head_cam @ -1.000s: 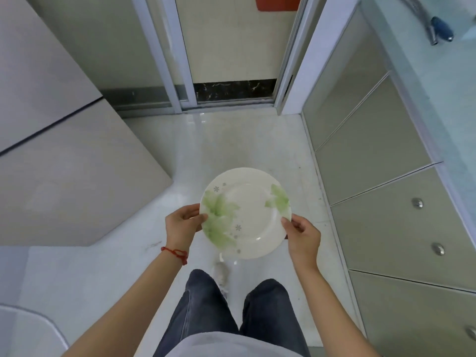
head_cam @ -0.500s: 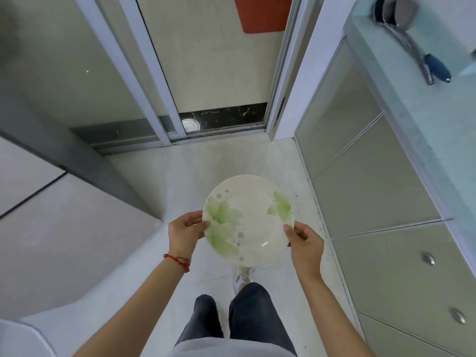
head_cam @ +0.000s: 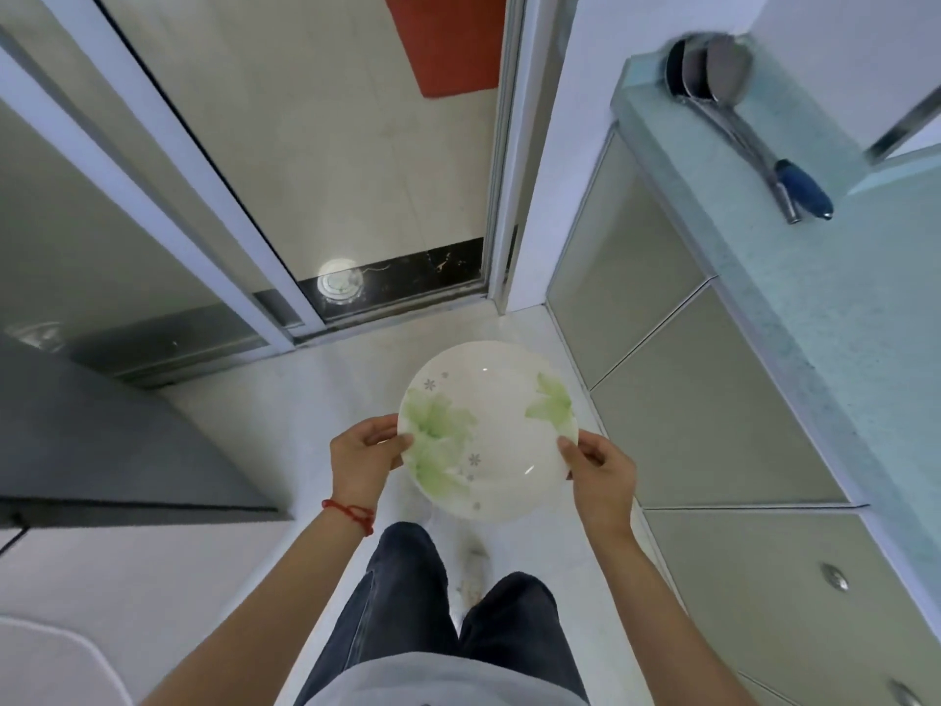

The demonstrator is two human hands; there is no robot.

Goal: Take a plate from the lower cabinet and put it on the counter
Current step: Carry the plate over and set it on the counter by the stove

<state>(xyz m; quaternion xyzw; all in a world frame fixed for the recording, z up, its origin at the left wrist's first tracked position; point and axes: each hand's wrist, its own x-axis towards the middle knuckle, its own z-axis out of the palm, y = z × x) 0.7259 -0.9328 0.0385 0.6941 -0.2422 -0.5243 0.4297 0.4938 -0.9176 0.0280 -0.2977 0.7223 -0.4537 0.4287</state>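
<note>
**Plate carried in both hands, counter to the right**

The left hand (head_cam: pixel 362 453) and right hand (head_cam: pixel 601 473) each pinch opposite edges of the plate (head_cam: pixel 488 430), thumbs on the rim, fingers beneath. That two-sided grip likely keeps the smooth dish level, face up, in mid-air above the floor and the person's legs. The counter (head_cam: pixel 835 318) runs along the right, above closed lower cabinets (head_cam: pixel 713 425), with ladles (head_cam: pixel 748 124) lying at its far end. Placement is not yet done.
</note>
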